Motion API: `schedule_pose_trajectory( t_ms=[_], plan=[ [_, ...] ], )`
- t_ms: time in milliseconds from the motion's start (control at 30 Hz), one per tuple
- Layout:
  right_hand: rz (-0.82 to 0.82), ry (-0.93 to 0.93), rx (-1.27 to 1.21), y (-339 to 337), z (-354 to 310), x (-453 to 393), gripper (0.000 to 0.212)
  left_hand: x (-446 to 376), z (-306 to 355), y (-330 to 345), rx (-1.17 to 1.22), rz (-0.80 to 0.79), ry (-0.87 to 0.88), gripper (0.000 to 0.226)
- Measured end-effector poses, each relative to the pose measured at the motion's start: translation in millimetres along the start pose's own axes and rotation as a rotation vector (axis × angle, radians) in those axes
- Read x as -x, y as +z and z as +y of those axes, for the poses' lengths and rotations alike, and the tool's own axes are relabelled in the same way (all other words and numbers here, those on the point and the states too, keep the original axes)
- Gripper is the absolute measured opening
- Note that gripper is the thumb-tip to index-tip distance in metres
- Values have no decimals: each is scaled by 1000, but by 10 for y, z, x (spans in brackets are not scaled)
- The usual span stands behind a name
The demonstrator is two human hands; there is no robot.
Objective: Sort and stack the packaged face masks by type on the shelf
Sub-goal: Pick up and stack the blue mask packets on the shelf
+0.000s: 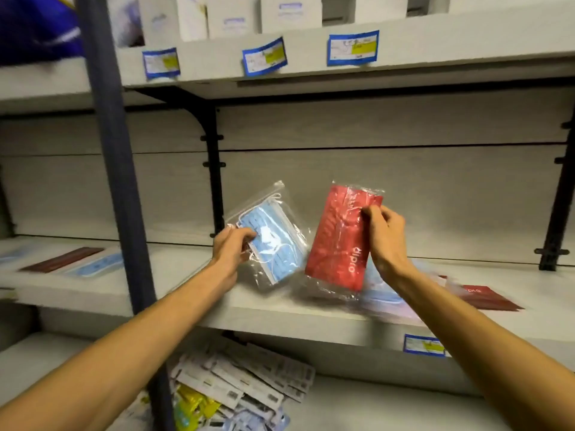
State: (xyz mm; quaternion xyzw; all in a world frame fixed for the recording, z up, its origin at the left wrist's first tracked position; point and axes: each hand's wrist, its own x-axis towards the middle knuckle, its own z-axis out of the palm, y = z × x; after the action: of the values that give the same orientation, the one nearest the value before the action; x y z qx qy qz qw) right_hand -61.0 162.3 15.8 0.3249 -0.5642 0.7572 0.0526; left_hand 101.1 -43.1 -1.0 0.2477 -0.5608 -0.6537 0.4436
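Pale grey shelving fills the view, with price labels (352, 47) along the edge of the upper board and white boxes (291, 12) above them. Over the middle shelf (255, 315) the left hand (231, 247) pinches a clear packet of blue masks (273, 244) at its side, held tilted in the air, and the right hand (384, 234) has its fingers curled on a red packet (337, 241), also lifted off the board. Both are separated by type but not yet laid down. Below the right forearm a mixed heap (385, 298) of blue and red packets lies unsorted on the shelf, so most of the work looks left. In the bay to the left a few blue and dark red packets (62, 259) lie flat — possibly sorted, though too blurred to say.
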Motion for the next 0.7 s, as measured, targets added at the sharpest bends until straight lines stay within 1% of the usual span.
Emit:
schedule_pose_trajectory(
  t_ms=[67,167,300,400,500,533,567,633,667,700],
  plan=[
    [-6,54,-48,223,-33,134,25,145,73,-258,-72,-20,42,18],
    [-51,94,-44,645,-43,431,30,307,215,-703,-160,-107,86,17],
    [-130,111,-22,1297,-94,921,36,401,365,-1468,-274,-110,105,13],
    [-195,103,-23,1842,-195,1279,29,436,431,-2125,-289,-50,91,9],
    [-271,107,-48,2413,-246,1664,29,445,466,-2806,-316,65,44,8],
    [-295,126,-63,2608,-243,1789,29,440,477,-3031,-318,104,31,4],
    [-311,161,-82,2797,-235,1903,29,438,496,-3241,-328,141,23,5],
    [-327,251,-164,3150,-203,2079,28,395,528,-3637,-346,206,1,17],
    [-335,287,-203,3320,-180,2140,28,366,553,-3817,-339,231,-24,18],
    [-339,319,-216,3486,-154,2185,30,330,577,-3987,-312,251,-55,13]
  ],
)
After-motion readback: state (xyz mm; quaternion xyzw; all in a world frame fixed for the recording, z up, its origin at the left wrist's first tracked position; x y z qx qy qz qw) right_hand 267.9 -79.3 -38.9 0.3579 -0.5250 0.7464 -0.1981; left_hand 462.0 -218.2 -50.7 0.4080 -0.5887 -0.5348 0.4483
